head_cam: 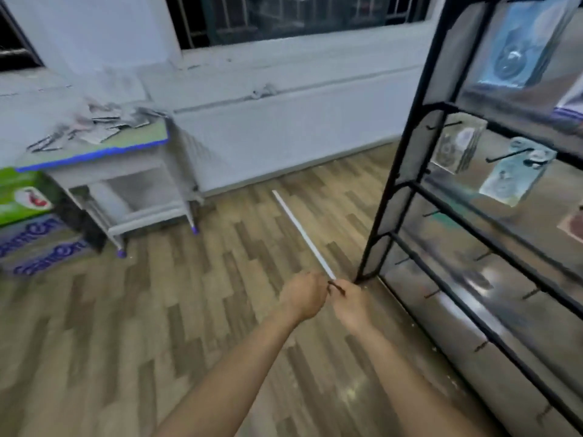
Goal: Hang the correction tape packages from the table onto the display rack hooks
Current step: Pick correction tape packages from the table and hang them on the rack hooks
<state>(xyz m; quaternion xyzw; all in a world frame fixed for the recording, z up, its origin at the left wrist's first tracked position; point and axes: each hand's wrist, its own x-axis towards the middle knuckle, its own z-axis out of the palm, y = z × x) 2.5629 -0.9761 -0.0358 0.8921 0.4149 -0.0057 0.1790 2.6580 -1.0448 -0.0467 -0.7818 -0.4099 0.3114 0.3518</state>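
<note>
Open floor (157,326) separates table (94,152) from rack (473,216).

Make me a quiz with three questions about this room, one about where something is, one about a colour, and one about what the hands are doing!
1. Where are the loose packages piled?
A. on the floor
B. on the small table
C. on the windowsill

2. What colour is the display rack frame?
A. black
B. red
C. white

3. What are the hands doing?
A. hanging apart at the sides
B. resting flat on the table
C. together, holding a small dark thing

Answers: 1 B, the pile lies on the blue-edged tabletop. 2 A, its bars are black. 3 C, left hand and right hand meet around a small dark item.
</note>
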